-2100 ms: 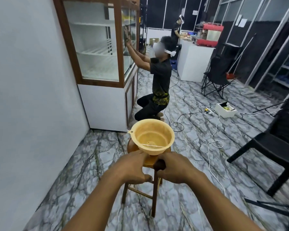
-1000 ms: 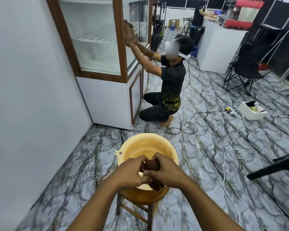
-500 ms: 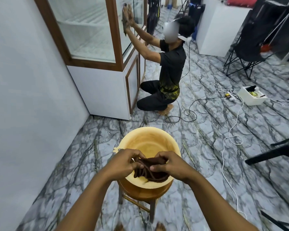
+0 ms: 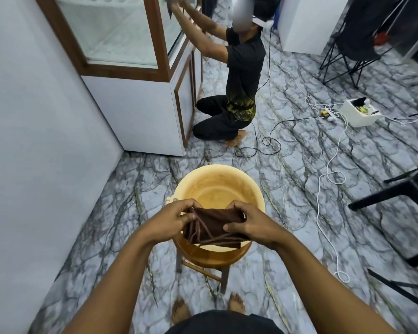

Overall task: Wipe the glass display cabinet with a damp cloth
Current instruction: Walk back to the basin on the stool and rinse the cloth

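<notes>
Cloth [image 4: 212, 227]: one, brown, gripped by left hand [image 4: 169, 220] and right hand [image 4: 249, 225] over one yellow basin [image 4: 217, 179] on one stool [image 4: 212, 257]; one cabinet [image 4: 135, 112] beyond, a kneeling person [image 4: 244, 68] beside it.

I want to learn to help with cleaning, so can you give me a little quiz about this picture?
1. True or false: the left hand and the right hand both grip the dark brown cloth.
2. The round yellow plastic basin stands on: A the floor; B a round wooden stool; C a black chair.
3. What does the person in the black shirt reach up to?
Key: 1 true; 2 B; 3 the wood-framed glass display cabinet.
</notes>
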The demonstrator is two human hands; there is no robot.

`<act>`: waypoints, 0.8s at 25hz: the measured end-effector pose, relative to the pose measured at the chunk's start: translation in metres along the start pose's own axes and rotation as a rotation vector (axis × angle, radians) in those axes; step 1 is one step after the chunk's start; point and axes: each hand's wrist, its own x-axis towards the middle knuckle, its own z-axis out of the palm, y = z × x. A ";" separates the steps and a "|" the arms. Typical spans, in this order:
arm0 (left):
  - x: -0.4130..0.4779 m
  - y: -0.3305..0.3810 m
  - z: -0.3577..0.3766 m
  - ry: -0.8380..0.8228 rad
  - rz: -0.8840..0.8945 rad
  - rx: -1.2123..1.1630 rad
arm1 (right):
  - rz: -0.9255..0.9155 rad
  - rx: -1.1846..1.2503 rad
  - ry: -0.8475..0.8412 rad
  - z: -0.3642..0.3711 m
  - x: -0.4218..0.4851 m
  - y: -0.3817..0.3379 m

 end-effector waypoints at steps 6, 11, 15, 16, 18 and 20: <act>-0.002 -0.005 0.000 -0.140 -0.019 -0.143 | 0.171 0.003 0.104 0.011 0.005 0.010; -0.003 0.006 -0.009 -0.311 -0.033 -0.080 | 0.104 0.000 0.058 0.007 0.003 -0.009; 0.002 0.014 -0.008 -0.330 -0.032 -0.169 | 0.038 0.109 -0.020 0.006 -0.003 -0.029; 0.006 0.014 -0.006 -0.306 -0.001 -0.133 | 0.000 0.126 -0.037 0.007 -0.003 -0.033; 0.013 0.014 -0.002 -0.288 0.072 -0.041 | -0.064 0.153 -0.074 0.005 -0.002 -0.035; 0.017 0.014 -0.003 -0.302 0.106 -0.003 | -0.096 0.166 -0.095 0.003 -0.002 -0.037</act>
